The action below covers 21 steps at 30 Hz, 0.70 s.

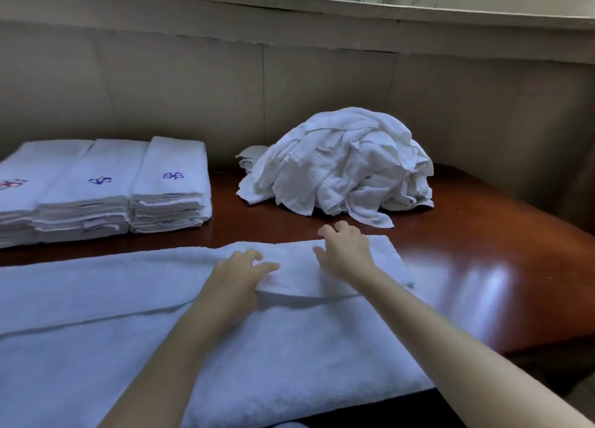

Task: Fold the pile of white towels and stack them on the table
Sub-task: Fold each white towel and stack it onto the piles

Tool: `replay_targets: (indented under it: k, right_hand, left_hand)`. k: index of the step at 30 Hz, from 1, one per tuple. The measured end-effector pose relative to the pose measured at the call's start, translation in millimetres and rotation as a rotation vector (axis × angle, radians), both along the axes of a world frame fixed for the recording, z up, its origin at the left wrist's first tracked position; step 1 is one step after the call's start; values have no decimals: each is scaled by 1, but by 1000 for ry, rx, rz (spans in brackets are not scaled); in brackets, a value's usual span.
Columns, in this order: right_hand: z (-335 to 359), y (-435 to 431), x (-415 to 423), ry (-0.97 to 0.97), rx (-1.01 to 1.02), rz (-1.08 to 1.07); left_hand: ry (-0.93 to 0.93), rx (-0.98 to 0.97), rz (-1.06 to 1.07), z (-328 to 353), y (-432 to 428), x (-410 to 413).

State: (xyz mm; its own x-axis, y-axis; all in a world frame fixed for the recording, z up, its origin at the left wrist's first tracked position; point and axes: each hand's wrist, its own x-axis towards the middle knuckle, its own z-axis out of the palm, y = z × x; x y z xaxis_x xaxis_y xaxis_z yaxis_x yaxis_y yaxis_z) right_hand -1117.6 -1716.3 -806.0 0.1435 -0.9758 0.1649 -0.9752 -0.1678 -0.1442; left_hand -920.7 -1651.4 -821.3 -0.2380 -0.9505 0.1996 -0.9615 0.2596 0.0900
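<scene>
A glossy red-brown wooden table point(483, 266) carries everything. A pile point(341, 163) of crumpled white towels sits toward its back. Left of the pile stand three stacks point(103, 186) of folded towels, side by side, with embroidered marks on top. In front of the pile a towel point(128, 315) lies spread flat, reaching the near edge.

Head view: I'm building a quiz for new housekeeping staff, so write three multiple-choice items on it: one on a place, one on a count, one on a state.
1. Where is the heap of loose towels relative to the folded stacks?
A) to their left B) to their right C) on top of them
2. How many folded stacks are there?
A) one B) three C) five
3. The front towel is
A) rolled up B) draped over a chair C) spread on the table under the left hand and right hand

Key: B, the heap sits right of the stacks; B, three stand side by side; C, both hands rest on it.
</scene>
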Motion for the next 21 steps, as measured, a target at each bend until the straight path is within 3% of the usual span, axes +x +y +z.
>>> replay_targets:
  k: [3,5,9,12,17,21]
  right_hand:
    - [-26,33,49,-57,152,248]
    - [-38,47,58,-78,122,340]
    - [-34,54,52,-91,-224,585]
    - [-36,52,54,-117,-464,651]
    - [-35,52,56,-136,-620,739]
    - [-33,59,56,-105,-489,795]
  left_hand:
    - [-19,10,209,4,3,48]
    - [-43,-21,322,4,11,86]
    - [-94,-108,508,-8,50,174]
    - [-46,-179,636,-10,83,229]
    - [-158,-479,479,-7,100,246]
    - [-206,-492,495,-9,102,250]
